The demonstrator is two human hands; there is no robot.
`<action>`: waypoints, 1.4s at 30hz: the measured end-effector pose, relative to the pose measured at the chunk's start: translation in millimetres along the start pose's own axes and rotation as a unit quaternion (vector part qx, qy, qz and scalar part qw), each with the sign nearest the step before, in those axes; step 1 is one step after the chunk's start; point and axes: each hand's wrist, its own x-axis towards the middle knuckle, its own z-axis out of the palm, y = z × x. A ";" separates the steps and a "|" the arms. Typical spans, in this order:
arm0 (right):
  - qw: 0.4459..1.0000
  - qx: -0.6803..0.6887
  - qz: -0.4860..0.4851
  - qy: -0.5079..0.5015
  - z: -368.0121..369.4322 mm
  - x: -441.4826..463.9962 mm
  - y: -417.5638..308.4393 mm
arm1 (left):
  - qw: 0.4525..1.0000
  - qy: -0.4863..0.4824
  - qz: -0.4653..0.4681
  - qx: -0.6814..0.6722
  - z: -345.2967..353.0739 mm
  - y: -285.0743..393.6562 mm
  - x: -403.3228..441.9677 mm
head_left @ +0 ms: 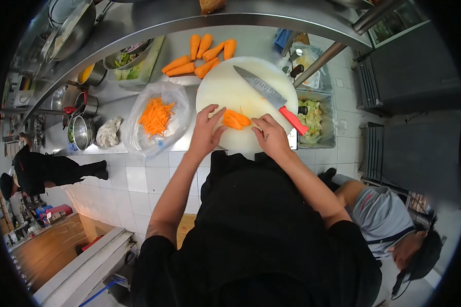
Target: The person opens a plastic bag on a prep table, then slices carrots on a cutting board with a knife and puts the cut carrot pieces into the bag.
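Several orange carrot pieces (235, 119) lie near the front of a round white cutting board (215, 82). My left hand (207, 128) is at their left side, fingers apart and holding nothing. On their right, my right hand (271, 134) rests at the board with its fingers curled; whether it touches a piece is hard to tell. A knife with a red handle (293, 121) lies across the board's right side, its blade pointing to the upper left. Left of the board, a clear plastic bag (177, 125) holds shredded carrot (156, 116).
Whole peeled carrots (194, 46) lie behind the board. A bin of chopped greens (315, 120) stands at the right, and a crumpled cloth (108, 133) and metal pots (83, 132) at the left. A steel shelf edge (230, 20) spans above. One person (389, 220) is at right, another (46, 171) far left.
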 end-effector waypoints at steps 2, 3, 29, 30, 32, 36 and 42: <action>1.000 0.001 0.001 -0.015 3.1 2.1 -0.6 | 0.999 -0.030 0.017 -0.013 -7.2 -3.9 2.4; 1.000 0.003 0.003 -0.027 6.4 4.0 -1.2 | 0.997 -0.060 0.036 -0.026 -10.6 -4.3 5.5; 0.994 0.112 0.013 -0.013 37.6 24.9 -4.0 | 0.994 -0.050 0.007 -0.102 -5.0 -17.7 9.1; 0.990 0.137 0.017 0.006 33.8 23.0 -0.5 | 0.994 -0.017 -0.030 -0.108 -7.2 -32.0 14.4; 0.986 0.160 0.045 0.026 21.5 17.0 13.2 | 0.984 0.014 -0.149 -0.101 -20.0 -41.0 39.7; 0.976 0.162 0.135 0.060 -13.8 1.9 37.3 | 0.974 -0.013 -0.200 -0.103 -18.9 -76.1 95.4; 0.978 0.116 0.116 0.128 -51.5 -13.8 40.4 | 0.992 0.019 0.034 0.116 -17.6 -80.8 96.0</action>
